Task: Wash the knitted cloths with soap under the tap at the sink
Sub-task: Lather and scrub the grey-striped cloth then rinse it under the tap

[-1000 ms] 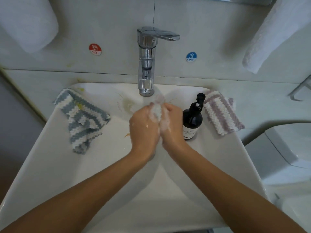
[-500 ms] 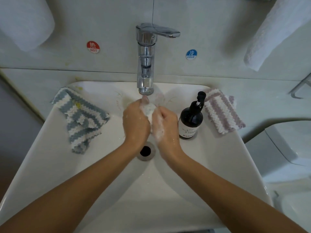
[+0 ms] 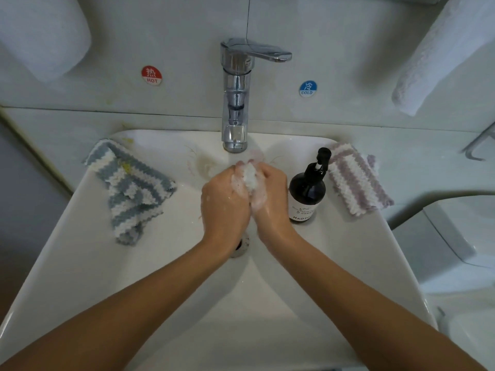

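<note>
Bunched into a small wad, a soapy white cloth [image 3: 250, 179] is gripped betw. the left hand [image 3: 225, 204] and right hand [image 3: 270, 199], both curled round it, just below the tap [image 3: 235, 103] spout and over the sink [image 3: 80, 263] basin. Only the wad's top is seen above the fingers; suds are smeared on both hands. A blue-and-white striped cloth [image 3: 128, 191] is draped over the left rim, well apart from the grip. A purple-and-white striped cloth [image 3: 356, 180] is laid on the right rim, w/ the dark soap bottle [image 3: 308, 194] betw. it and the right hand.
</note>
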The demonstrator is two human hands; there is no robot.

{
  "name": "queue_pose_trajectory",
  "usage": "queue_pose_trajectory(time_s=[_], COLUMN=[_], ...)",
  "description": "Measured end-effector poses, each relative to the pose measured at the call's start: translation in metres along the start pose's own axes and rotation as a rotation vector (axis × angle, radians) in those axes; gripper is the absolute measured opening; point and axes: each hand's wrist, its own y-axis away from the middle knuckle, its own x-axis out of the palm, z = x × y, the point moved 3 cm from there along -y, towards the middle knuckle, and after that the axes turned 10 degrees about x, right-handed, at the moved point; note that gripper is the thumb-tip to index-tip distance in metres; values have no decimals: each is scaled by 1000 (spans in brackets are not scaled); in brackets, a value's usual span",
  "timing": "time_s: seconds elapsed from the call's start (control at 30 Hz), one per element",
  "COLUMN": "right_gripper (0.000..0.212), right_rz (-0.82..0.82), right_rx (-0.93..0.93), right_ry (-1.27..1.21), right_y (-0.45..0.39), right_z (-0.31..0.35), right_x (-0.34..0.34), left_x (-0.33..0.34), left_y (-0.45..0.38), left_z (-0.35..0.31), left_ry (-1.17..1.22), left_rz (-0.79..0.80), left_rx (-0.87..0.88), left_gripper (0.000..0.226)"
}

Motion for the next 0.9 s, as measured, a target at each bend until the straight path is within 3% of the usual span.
queue_pose_trajectory(time_s=[0.13, 0.3, 0.6, 0.8, 0.9], right_gripper=[38, 37, 33, 51, 29], right_rz=[59, 28, 247, 378, 392], right_rx=[-33, 6, 107, 179, 122], right_ry=[70, 67, 167, 334, 377], right_y=[11, -8, -3, 1, -3], right_z=[-9, 0, 20, 28, 25], right_x=[-1, -14, -22, -33, -33], left_x=[-3, 5, -24, -37, -45], left_y=[-1, 3, -41, -51, -55], left_z=[7, -2, 3, 7, 8], left_ry=[52, 122, 102, 130, 95], left_rz=[-20, 117, 284, 461, 549], left_rx=[-103, -47, -78, -171, -161], left_gripper=[44, 40, 39, 35, 24])
